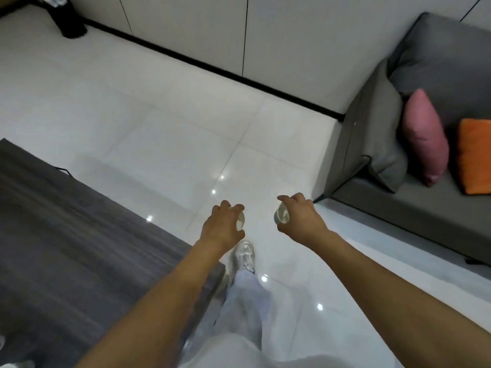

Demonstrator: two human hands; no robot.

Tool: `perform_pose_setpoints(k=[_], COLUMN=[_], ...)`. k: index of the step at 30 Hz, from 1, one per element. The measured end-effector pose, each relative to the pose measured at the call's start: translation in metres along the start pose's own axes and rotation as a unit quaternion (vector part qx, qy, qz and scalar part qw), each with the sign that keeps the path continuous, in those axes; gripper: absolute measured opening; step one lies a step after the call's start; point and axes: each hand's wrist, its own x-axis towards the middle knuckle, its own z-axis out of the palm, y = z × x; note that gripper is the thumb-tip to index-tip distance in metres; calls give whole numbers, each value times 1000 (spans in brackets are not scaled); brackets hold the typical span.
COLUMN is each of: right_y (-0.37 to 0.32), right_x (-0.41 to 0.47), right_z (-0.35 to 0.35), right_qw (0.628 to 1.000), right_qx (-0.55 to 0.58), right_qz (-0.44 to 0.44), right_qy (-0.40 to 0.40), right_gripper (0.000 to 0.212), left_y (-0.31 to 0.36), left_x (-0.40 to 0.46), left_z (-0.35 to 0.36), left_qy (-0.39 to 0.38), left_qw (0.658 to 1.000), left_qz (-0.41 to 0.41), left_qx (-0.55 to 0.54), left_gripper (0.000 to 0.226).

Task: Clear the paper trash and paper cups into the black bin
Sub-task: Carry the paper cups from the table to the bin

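My left hand [222, 226] grips a white paper cup [240, 221], its mouth turned to the right. A second white paper cup [281, 215] is gripped by my right hand [300, 218], with its open mouth facing left. Both hands hang over the white tiled floor, a short gap between them. The black bin [69, 18] stands far off at the top left against the wall, with something pale showing at its top.
A dark grey wooden table [66, 235] fills the lower left beside my left arm. A grey sofa [414, 192] with a pink cushion [425, 136] and an orange cushion [475, 155] stands on the right. Glossy floor runs between them towards the bin.
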Motion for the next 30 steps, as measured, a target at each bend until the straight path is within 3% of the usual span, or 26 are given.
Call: perform_pose_setpoints(k=[11,18,30], right_y=[-113,-198,-389], right_x=[286,436,751], right_z=[-126,-165,-260], right_qw=[994,980,959], right_qx=[-25,-44,-52], right_qz=[-105,-179,-266], right_qy=[-23,-70,-77], right_gripper=[71,71,73], left_y=[-45,-99,-207], left_x=[232,339,572], left_z=[-164,-254,-476], left_qy=[66,113,177], left_qw=[993,979,955], left_qz=[-87,-157,-234], left_qx=[-50,-60,-49], left_gripper=[61,61,56])
